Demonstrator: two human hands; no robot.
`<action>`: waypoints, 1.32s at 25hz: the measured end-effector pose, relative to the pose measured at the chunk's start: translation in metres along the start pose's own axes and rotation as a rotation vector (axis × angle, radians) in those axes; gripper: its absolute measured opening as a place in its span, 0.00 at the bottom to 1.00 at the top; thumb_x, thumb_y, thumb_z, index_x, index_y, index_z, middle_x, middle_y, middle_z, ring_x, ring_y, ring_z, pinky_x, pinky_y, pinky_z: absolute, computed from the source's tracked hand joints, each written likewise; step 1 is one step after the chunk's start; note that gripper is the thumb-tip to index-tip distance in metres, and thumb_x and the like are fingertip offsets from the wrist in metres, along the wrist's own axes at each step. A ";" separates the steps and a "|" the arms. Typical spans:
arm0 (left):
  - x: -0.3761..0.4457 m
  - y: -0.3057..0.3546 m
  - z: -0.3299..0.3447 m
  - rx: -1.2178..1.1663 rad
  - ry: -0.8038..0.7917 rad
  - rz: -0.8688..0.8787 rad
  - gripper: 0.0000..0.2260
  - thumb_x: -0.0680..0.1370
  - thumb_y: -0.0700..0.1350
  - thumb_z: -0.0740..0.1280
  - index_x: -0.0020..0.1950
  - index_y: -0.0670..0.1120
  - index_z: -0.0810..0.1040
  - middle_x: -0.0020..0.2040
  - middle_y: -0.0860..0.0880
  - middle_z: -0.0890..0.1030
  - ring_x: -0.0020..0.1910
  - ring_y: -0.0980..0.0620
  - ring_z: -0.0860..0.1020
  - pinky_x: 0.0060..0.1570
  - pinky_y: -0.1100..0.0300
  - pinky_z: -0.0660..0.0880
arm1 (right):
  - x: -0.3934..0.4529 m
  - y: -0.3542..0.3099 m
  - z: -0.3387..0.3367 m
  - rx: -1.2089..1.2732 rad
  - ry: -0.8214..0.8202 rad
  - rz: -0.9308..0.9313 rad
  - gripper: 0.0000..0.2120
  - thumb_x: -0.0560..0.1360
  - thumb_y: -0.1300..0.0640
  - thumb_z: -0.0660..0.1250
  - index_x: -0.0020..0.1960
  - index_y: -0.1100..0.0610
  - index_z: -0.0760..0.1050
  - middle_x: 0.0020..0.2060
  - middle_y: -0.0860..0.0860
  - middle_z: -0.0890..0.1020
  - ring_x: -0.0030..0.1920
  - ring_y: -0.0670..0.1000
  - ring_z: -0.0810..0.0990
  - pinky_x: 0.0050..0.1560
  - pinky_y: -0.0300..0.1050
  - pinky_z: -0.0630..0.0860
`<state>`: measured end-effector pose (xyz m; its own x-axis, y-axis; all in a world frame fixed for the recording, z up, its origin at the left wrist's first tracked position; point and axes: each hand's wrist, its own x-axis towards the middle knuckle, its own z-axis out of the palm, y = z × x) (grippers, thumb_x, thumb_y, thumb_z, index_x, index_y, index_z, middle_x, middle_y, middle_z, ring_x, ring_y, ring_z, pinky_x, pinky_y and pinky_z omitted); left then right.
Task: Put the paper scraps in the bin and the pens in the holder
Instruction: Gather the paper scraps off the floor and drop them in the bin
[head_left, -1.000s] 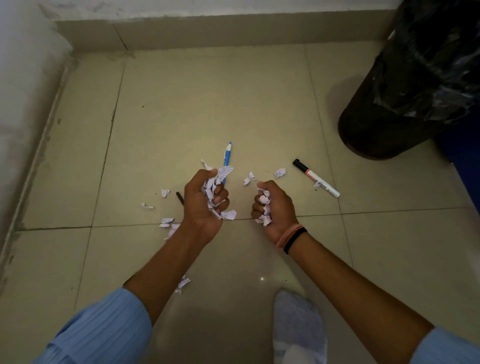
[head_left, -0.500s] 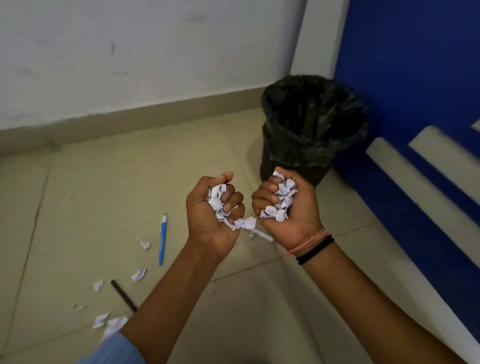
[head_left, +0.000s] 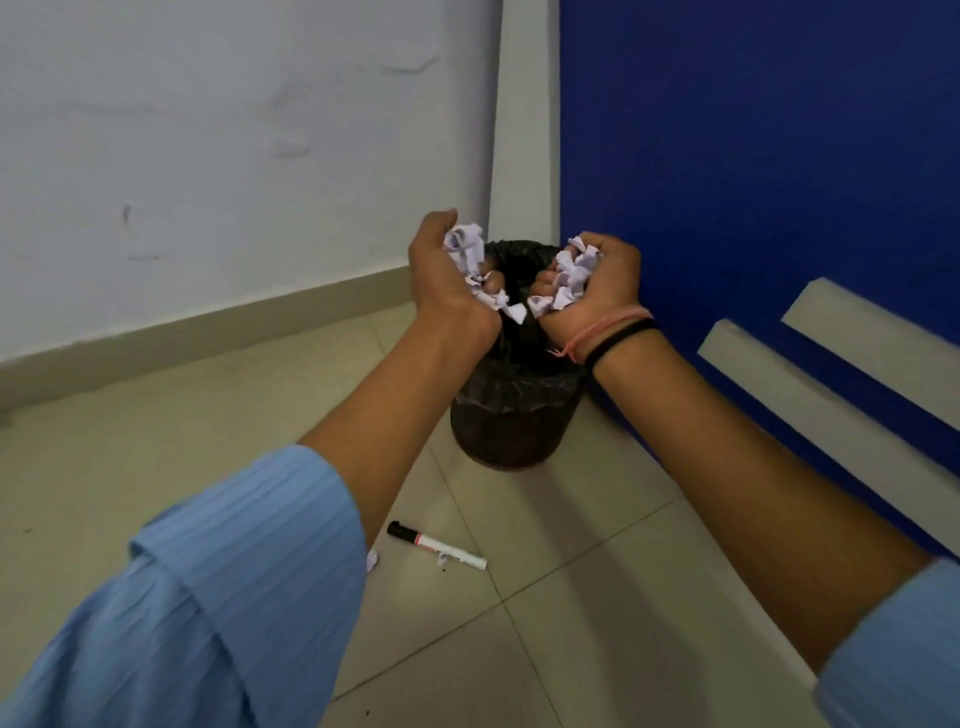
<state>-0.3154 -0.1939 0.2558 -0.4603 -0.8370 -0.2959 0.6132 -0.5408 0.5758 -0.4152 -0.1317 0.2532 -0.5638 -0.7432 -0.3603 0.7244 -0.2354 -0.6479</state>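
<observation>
The scrap-disposal step is judged to be in hand. Two bunches of paper scraps are being held over the bin (head_left: 511, 415), a dark, round container lined with a black bag and standing on the tiled floor (head_left: 571, 597) at the foot of the blue wall (head_left: 753, 156). The left hand (head_left: 447, 270) is being kept curled round one bunch of paper scraps (head_left: 470, 249), with loose pieces showing below the fingers. The right hand (head_left: 597, 280) is being kept curled round the other bunch (head_left: 571, 275). Both hands are being held above the bin's mouth, apart from each other.

The release is not yet done. The next move is judged to call for both grips being loosened directly over the opening, so that light pieces are not being scattered past the rim.

A marker (head_left: 436, 545) is lying on the floor near the bin, with a stray scrap (head_left: 372, 560) beside the left sleeve (head_left: 208, 597). No holder is being shown, so the pen step is judged outstanding.
</observation>
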 end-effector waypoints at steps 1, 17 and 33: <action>0.008 -0.003 0.005 0.004 0.031 -0.013 0.15 0.77 0.48 0.65 0.32 0.42 0.73 0.28 0.45 0.72 0.28 0.47 0.70 0.31 0.58 0.69 | 0.014 -0.001 0.002 -0.045 0.045 -0.022 0.15 0.79 0.55 0.54 0.34 0.56 0.66 0.31 0.50 0.66 0.28 0.47 0.64 0.32 0.36 0.62; -0.009 0.003 0.007 0.427 0.124 -0.112 0.24 0.82 0.56 0.55 0.57 0.38 0.80 0.57 0.40 0.81 0.59 0.43 0.79 0.61 0.49 0.74 | -0.021 -0.012 -0.001 -0.165 0.078 -0.008 0.14 0.78 0.52 0.62 0.37 0.58 0.75 0.32 0.52 0.76 0.32 0.50 0.74 0.35 0.45 0.75; -0.104 -0.013 -0.309 1.606 0.311 -0.141 0.17 0.78 0.47 0.68 0.67 0.48 0.77 0.59 0.41 0.78 0.49 0.51 0.80 0.45 0.59 0.75 | -0.054 0.226 -0.112 -1.706 -0.270 0.168 0.08 0.75 0.58 0.66 0.43 0.62 0.79 0.40 0.58 0.82 0.38 0.58 0.83 0.42 0.50 0.83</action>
<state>-0.0773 -0.1256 0.0440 -0.1912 -0.8825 -0.4298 -0.7656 -0.1399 0.6279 -0.2651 -0.0744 0.0511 -0.3268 -0.8051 -0.4950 -0.5364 0.5892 -0.6042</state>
